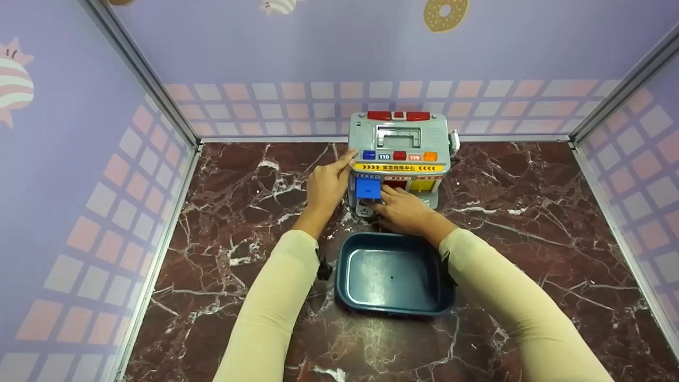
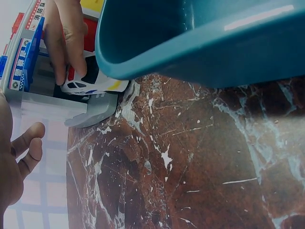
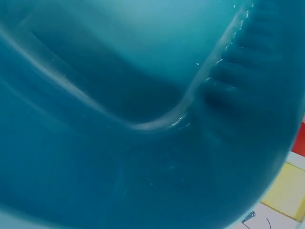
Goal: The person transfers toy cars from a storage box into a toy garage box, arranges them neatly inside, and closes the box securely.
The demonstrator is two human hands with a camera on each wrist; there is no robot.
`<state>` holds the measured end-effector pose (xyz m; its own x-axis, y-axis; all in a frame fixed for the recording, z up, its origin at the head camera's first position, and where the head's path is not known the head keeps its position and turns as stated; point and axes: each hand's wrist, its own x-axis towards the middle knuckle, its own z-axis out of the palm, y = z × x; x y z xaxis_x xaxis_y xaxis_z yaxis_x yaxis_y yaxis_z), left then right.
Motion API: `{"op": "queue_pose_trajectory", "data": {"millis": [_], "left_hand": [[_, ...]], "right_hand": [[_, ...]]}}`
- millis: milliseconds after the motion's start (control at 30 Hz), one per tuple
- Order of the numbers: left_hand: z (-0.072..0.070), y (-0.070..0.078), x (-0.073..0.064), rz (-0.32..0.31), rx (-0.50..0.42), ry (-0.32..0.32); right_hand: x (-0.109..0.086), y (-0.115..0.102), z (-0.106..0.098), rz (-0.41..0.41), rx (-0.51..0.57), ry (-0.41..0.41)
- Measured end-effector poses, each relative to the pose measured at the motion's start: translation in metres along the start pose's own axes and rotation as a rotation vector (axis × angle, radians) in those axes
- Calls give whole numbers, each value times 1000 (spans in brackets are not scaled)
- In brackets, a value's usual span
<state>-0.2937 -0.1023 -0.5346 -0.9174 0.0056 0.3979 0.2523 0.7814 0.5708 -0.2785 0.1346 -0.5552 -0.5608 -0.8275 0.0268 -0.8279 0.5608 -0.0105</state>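
A grey toy emergency station stands near the back wall, its blue garage door raised. My left hand rests against the station's left side, index finger extended to the upper corner. In the left wrist view, two of its fingers bend loosely beside the station. In front of the blue bay, my right hand holds a white toy police car, which sits partly in the bay. Its fingers lie over the car's top and side; the thumb's contact is hidden.
A dark teal plastic basin stands in front of the station, between my forearms, and fills most of the right wrist view. The red marbled tabletop meets purple patterned panels at the back and sides.
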Motion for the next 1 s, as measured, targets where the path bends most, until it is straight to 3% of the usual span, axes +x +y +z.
{"op": "queue_pose_trajectory", "data": {"millis": [267,667,1000], "left_hand": [[1,-1,-1,8,-7,10],[1,0,0,0,-14,5],[2,-2,0,0,-7,1]], "right_hand": [[-1,1,1,19,-27,-45],[-1,7,-4,-18,115,-109],[-1,7,-4,-43,32,-106]]}}
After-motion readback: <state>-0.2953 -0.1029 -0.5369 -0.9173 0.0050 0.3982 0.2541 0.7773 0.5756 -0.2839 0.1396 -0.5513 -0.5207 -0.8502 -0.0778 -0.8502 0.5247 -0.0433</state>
